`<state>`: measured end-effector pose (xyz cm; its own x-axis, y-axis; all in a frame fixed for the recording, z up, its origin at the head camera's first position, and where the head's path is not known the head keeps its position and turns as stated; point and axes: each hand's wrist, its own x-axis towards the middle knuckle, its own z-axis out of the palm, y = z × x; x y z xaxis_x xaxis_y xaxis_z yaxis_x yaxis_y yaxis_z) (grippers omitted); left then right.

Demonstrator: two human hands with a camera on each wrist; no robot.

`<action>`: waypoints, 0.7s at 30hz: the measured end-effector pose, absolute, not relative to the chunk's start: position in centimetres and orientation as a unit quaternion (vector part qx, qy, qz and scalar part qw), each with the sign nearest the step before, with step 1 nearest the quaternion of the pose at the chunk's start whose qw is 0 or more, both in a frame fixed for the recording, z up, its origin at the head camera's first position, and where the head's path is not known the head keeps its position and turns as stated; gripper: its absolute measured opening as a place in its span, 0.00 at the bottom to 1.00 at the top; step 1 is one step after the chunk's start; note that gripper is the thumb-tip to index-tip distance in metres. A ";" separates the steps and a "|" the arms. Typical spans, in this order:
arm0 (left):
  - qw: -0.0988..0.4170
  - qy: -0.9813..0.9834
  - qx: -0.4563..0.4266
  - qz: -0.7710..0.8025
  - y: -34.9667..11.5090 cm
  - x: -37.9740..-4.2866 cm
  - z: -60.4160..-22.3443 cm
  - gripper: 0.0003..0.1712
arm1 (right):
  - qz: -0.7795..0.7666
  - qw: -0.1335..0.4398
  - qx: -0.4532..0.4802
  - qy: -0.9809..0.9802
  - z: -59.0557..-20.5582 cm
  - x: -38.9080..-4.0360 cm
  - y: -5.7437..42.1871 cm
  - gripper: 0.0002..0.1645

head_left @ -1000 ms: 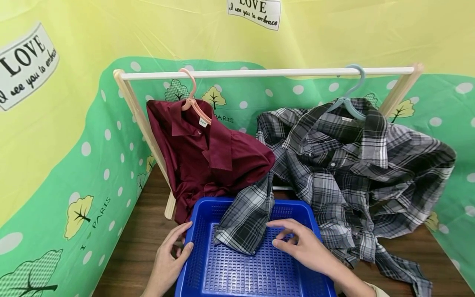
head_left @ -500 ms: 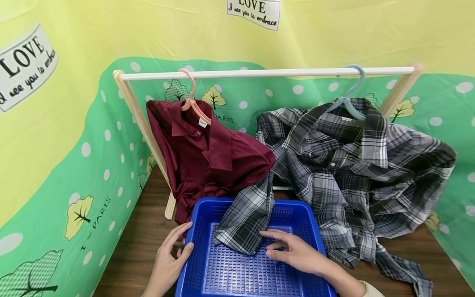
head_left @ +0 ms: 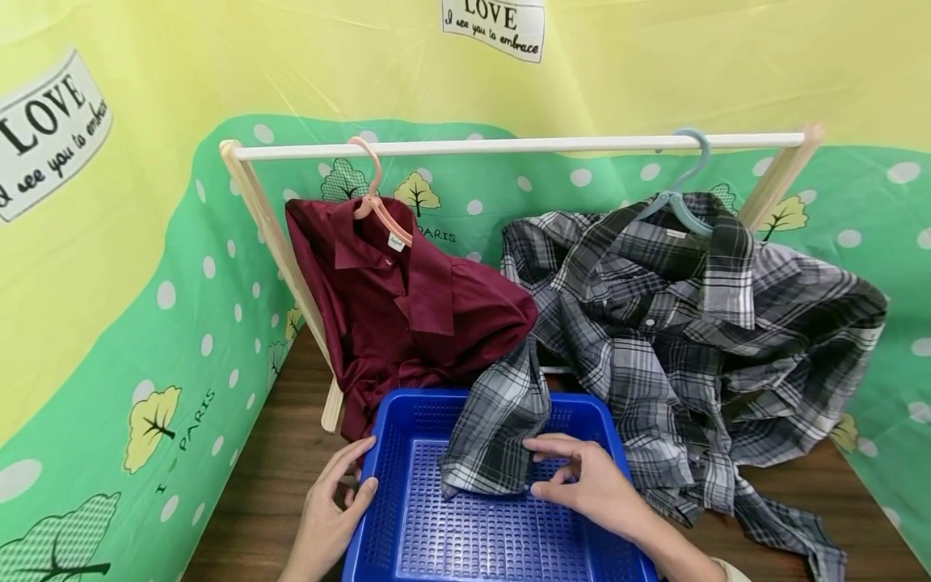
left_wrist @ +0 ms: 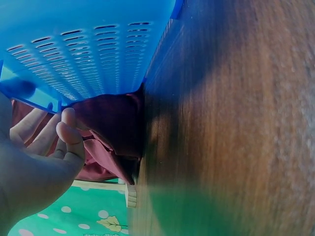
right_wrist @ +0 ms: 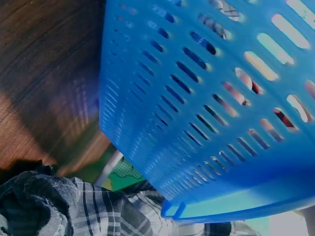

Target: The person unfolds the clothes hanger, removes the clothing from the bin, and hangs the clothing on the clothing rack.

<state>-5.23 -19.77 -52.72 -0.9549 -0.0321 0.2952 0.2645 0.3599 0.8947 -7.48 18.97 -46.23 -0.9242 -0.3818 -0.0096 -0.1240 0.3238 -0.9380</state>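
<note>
My left hand (head_left: 330, 505) rests its thumb and index fingertips on the left rim of a blue perforated plastic basket (head_left: 378, 501); its lower fingers bend under outside the wall, as the left wrist view shows. My right hand (head_left: 592, 489) reaches over the basket and holds the right edge of a black and grey plaid shirt's sleeve (head_left: 490, 440) between its fingers. That sleeve drapes into the basket; the shirt (head_left: 676, 299) hangs on a blue hanger (head_left: 691, 186). In the right wrist view the basket wall (right_wrist: 197, 88) blocks most of the right hand.
A white rod (head_left: 524, 146) with wooden legs stands behind the basket. A burgundy shirt (head_left: 407, 315) hangs at its left from a pink hanger (head_left: 374, 182). More plaid cloth (head_left: 785, 517) trails on the dark wooden table (head_left: 240, 517). A green and yellow printed cloth (head_left: 167, 339) backs everything.
The right hand moved left to the sleeve's edge, then back right, and the sleeve's lower end shifted right with it. The left hand stays at the basket's rim.
</note>
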 end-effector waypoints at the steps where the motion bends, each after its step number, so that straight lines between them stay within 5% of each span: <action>1: 0.132 -0.814 -0.071 -0.561 -19.8 -5.2 -52.7 0.32 | -0.558 0.089 -0.157 0.810 -46.1 -7.4 19.0 0.32; 9: 0.134 -0.814 -0.072 -0.560 -19.8 -5.2 -52.8 0.32 | -0.514 -0.117 -0.184 0.830 -45.6 -6.9 18.8 0.42; 15: 0.132 -0.814 -0.069 -0.561 -19.8 -5.3 -52.8 0.32 | -0.505 -0.196 -0.201 0.816 -45.4 -6.8 18.8 0.52; 21: 0.129 -0.813 -0.067 -0.564 -19.8 -5.3 -52.8 0.32 | -0.520 -0.277 -0.214 0.779 -45.2 -7.2 19.4 0.49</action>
<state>-5.27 -19.80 -52.83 -0.9576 -0.0365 0.2859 0.2550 0.3552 0.8993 -7.17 19.38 -45.16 -0.7545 -0.0456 0.6547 -0.6220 0.3680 -0.6911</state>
